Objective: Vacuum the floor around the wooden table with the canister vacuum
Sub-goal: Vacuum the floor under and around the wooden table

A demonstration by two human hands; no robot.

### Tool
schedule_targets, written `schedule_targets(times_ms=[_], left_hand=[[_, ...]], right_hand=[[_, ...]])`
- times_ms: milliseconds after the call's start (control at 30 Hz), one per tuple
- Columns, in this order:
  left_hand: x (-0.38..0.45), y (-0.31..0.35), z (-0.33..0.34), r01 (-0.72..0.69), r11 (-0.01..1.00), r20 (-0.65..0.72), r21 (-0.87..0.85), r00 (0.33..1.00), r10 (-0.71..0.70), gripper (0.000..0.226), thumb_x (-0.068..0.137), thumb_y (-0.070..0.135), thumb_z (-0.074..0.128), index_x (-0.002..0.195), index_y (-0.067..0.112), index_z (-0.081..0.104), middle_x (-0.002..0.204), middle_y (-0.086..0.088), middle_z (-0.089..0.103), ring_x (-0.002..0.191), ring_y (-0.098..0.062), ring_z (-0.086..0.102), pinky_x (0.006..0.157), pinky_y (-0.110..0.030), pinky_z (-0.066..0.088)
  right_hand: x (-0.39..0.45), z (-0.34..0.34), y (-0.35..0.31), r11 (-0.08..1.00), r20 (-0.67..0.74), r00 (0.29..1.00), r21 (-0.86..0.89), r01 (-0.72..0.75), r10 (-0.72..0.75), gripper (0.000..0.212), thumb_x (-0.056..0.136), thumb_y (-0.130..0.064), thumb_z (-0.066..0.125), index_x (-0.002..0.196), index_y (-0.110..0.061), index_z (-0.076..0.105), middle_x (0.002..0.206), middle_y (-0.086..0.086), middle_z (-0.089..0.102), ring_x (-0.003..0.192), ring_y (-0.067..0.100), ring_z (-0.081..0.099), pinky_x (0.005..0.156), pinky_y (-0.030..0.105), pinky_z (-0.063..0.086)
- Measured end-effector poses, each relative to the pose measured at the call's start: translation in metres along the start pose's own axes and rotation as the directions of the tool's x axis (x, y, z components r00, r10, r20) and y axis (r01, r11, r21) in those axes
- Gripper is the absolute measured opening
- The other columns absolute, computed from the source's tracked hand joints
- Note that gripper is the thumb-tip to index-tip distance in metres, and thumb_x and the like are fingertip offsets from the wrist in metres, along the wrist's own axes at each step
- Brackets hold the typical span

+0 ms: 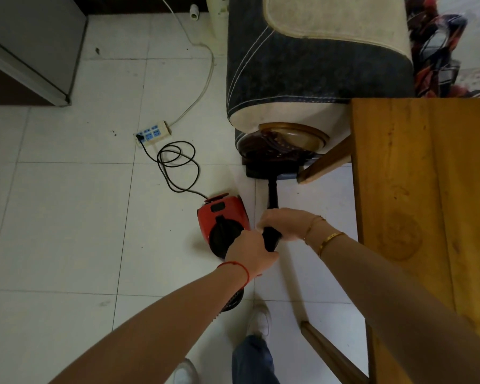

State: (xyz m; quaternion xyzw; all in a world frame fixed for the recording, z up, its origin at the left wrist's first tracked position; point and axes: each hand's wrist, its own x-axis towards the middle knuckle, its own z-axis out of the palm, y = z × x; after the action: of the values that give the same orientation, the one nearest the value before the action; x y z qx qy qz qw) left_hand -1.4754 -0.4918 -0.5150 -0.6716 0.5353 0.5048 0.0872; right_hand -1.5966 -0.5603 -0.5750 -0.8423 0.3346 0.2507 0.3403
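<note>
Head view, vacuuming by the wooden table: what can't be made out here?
- Floor nozzle: mostly hidden under the sofa arm.
- Wand grip: covered by left hand and right hand.
- Hose: hidden behind the left forearm.
- Wooden table: cut off by the right edge.

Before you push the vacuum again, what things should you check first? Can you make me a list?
1. Both hands on the wand: ok. The left hand and right hand grip it.
2. Plugged in: ok. The black cord runs to the power strip.
3. Cord out of the path: ok. It lies coiled left of the red canister.
4. Floor head free to move: not ok. It sits against the sofa base, beside the table leg.
5. Motor running: cannot tell.
6. Feet clear of the hose: cannot tell, it is mostly hidden behind the left arm.
</note>
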Motion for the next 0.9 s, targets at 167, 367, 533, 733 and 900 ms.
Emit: schedule_targets(times_ms=[167, 367, 533, 733, 900], left_hand=[[-0.014, -0.015, -0.005, -0.088, 0.967, -0.029, 0.239, 0.995, 0.098, 0.016, 0.082, 0.026, 0.06, 0.084, 0.01, 0.057, 0.069, -0.003, 0.055, 0.055, -0.017, 0.056, 0.045, -0.023, 0.045], [-0.035, -0.048, -0.022, -0.21, 0.839, -0.018, 0.501, 0.967, 0.253, 0.019, 0.082, 0.033, 0.061, 0.086, 0.016, 0.054, 0.069, 0.003, 0.048, 0.056, -0.014, 0.052, 0.046, -0.022, 0.039], [-0.058, -0.078, -0.026, -0.285, 0.754, 0.043, 0.591, 0.945, 0.323, 0.023, 0.08, 0.034, 0.062, 0.091, 0.014, 0.058, 0.071, 0.001, 0.05, 0.056, -0.014, 0.049, 0.049, -0.023, 0.04], [-0.088, -0.112, -0.028, -0.389, 0.621, 0.17, 0.681, 0.908, 0.383, 0.023, 0.084, 0.033, 0.06, 0.096, 0.013, 0.06, 0.083, -0.003, 0.061, 0.065, -0.017, 0.055, 0.055, -0.026, 0.045], [-0.107, -0.136, -0.023, -0.458, 0.492, 0.275, 0.74, 0.874, 0.4, 0.028, 0.088, 0.038, 0.055, 0.102, 0.015, 0.059, 0.091, -0.005, 0.062, 0.078, -0.022, 0.062, 0.062, -0.03, 0.046]], right_hand=[[-0.007, 0.018, -0.022, 0.985, -0.143, 0.989, 0.173, -0.013, 0.038, 0.006, 0.087, -0.01, 0.06, 0.092, -0.012, 0.061, 0.099, 0.006, 0.059, 0.084, 0.016, 0.052, 0.079, 0.026, 0.045], [-0.012, 0.044, -0.067, 0.932, -0.344, 0.928, 0.363, -0.006, 0.14, 0.007, 0.085, -0.006, 0.059, 0.091, -0.008, 0.062, 0.096, 0.007, 0.058, 0.083, 0.015, 0.049, 0.075, 0.018, 0.034], [-0.015, 0.069, -0.112, 0.865, -0.383, 0.886, 0.501, -0.038, 0.261, 0.011, 0.084, -0.008, 0.063, 0.094, -0.012, 0.061, 0.099, 0.003, 0.058, 0.088, 0.017, 0.054, 0.084, 0.025, 0.044], [-0.023, 0.101, -0.171, 0.791, -0.43, 0.817, 0.61, -0.049, 0.383, 0.015, 0.084, -0.008, 0.064, 0.098, -0.011, 0.061, 0.105, 0.004, 0.06, 0.094, 0.019, 0.056, 0.093, 0.027, 0.044], [-0.029, 0.125, -0.214, 0.735, -0.438, 0.755, 0.673, -0.083, 0.487, 0.017, 0.083, -0.004, 0.063, 0.1, -0.008, 0.062, 0.106, 0.006, 0.062, 0.094, 0.019, 0.057, 0.079, 0.012, 0.034]])
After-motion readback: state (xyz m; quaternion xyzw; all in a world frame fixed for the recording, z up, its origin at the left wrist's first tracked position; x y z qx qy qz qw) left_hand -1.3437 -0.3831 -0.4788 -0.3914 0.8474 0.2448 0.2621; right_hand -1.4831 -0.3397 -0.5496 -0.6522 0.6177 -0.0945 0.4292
